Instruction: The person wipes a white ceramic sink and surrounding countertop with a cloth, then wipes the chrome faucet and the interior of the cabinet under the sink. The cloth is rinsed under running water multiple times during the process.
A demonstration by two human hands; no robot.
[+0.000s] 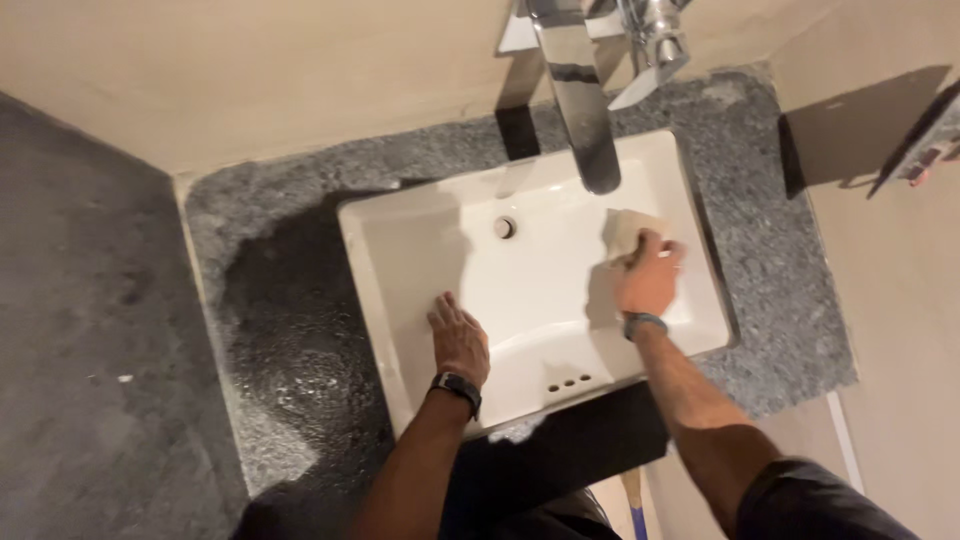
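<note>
Speckled grey surface [770, 260] around a white sink [400, 260], mid-frame. Left hand [458, 340] lies flat and open inside the basin; right hand [648, 280] grips a beige cloth [625, 232] against its right wall.

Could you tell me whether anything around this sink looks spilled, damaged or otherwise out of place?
Nothing looks broken. The grey stone counter has pale, dusty-looking patches left of the white sink, near its front edge. The right hand presses a beige cloth against the basin wall; the left hand rests flat inside.
</note>
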